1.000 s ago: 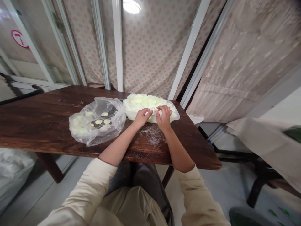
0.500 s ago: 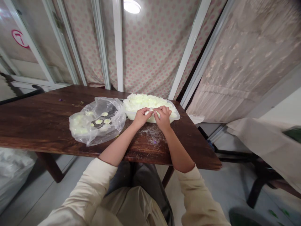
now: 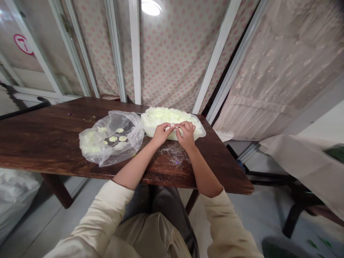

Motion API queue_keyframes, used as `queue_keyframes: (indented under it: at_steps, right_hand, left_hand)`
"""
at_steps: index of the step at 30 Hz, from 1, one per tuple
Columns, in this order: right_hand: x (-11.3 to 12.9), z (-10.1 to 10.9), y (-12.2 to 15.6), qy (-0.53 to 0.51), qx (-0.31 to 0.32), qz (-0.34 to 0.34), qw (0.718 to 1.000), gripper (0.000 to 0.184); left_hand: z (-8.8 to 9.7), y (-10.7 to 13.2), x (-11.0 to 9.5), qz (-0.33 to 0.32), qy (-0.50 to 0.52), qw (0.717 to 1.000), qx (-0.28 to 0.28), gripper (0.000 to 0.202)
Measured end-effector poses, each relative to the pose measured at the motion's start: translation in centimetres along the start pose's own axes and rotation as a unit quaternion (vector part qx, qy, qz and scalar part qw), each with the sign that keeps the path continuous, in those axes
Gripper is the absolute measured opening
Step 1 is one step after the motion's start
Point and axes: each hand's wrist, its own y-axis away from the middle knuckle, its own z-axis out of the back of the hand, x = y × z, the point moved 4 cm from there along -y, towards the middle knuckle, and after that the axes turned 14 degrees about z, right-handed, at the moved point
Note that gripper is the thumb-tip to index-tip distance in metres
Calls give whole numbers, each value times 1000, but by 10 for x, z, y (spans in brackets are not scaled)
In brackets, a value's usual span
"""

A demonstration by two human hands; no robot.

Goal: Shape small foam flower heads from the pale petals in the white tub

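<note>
Hidden: fingers cover most of the small white piece, can't tell what it is | Hands: left hand and right hand nearly shut, both pinching it over the near rim of the plastic tub of pale green fluff, at 12 o'clock | Surface: clear bag at 9 o'clock from the hands, on dark wood table with white dust | Room: spotted cloth wall

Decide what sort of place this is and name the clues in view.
Probably a makeshift indoor workroom: a dark wooden table, polka-dot fabric hung across wall framing, and a plastic tub heaped with pale green pieces.
</note>
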Motion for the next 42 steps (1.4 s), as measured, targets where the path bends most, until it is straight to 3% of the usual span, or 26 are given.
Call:
queue_keyframes:
  at_steps: [11, 19, 30, 33, 37, 42]
  right_hand:
    - [-3, -2, -1, 2, 15, -17, 1000, 24]
    - [-5, 0, -1, 23, -29, -27, 999, 22]
    - [-26, 8, 8, 138, -93, -132, 977, 30]
    - [-20, 7, 6, 113, -57, -96, 987, 34]
    - [-1, 5, 0, 49, 1, -7, 999, 28]
    - [3, 2, 0, 31, 15, 3, 999, 22]
  left_hand:
    - [0, -1, 5, 33, 30, 999, 23, 33]
    - [-2, 0, 5, 64, 40, 997, 33, 34]
    - [-2, 1, 2, 53, 19, 998, 12, 33]
    - [-2, 1, 3, 58, 24, 998, 19, 33]
    - [-2, 0, 4, 59, 40, 997, 29, 34]
    - [-2, -1, 7, 65, 63, 995, 33, 34]
